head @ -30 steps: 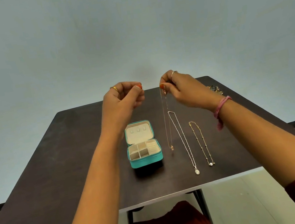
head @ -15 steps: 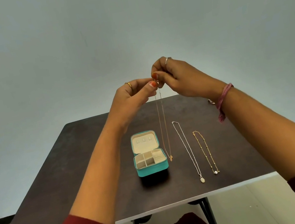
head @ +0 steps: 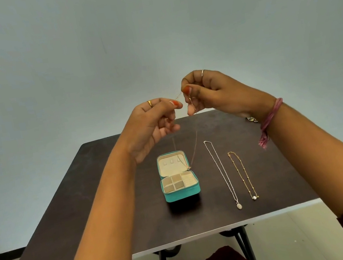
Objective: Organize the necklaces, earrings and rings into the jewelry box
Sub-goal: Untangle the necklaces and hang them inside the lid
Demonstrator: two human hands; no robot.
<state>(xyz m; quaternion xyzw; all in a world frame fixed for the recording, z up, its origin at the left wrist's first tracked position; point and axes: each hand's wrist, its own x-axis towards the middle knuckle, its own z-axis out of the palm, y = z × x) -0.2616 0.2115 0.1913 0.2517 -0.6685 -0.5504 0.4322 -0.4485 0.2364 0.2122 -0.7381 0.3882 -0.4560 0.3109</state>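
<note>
**Rose-gold chain up – hanging step**

Pinching thin rose-gold necklace (head: pixel 194 148) by both ends, left hand (head: pixel 153 126) & right hand (head: pixel 212 93) curled tight at fingertips, held high. Dangling pendant just at lid of open teal jewelry box (head: pixel 177 175). Probably hooking it next – needing slow lowering onto a lid hook, no tangling. Waiting on table (head: pixel 87 202): silver necklace (head: pixel 221 171), gold necklace (head: pixel 241 174).

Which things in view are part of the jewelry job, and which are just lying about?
Job:
- held chain, pinched by left hand and right hand
- jewelry box, open
- silver necklace
- gold necklace
- small items at far edge, unclear

Lying about:
- table
</note>
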